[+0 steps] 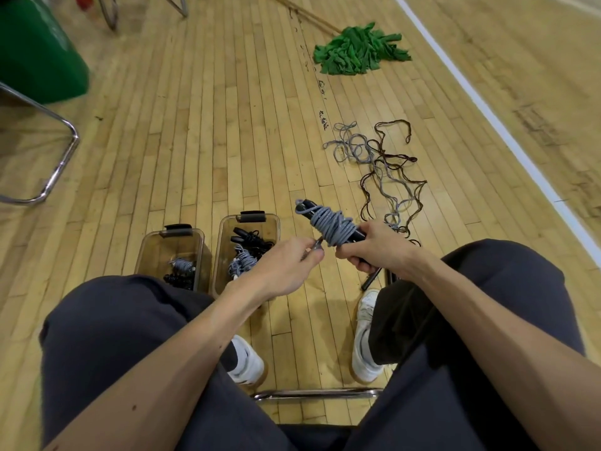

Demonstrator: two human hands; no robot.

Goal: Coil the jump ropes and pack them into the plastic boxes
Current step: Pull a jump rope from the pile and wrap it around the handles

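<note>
A grey jump rope (330, 222) is wound around its black handles, held above the floor in front of my knees. My right hand (374, 247) grips the handles at their near end. My left hand (292, 258) pinches the loose grey rope end just left of the coil. Two clear plastic boxes stand open on the floor: the left box (170, 245) holds a grey and a black coiled rope, the right box (250, 222) holds black and grey coiled ropes. Loose grey and brown ropes (383, 167) lie tangled on the floor to the right.
A green mop head (357, 50) with its stick lies farther out. A green bin (35, 50) and chrome chair legs (55, 157) stand at the left. A white court line (487, 115) crosses the wood floor. Black handles (370, 281) lie by my right shoe.
</note>
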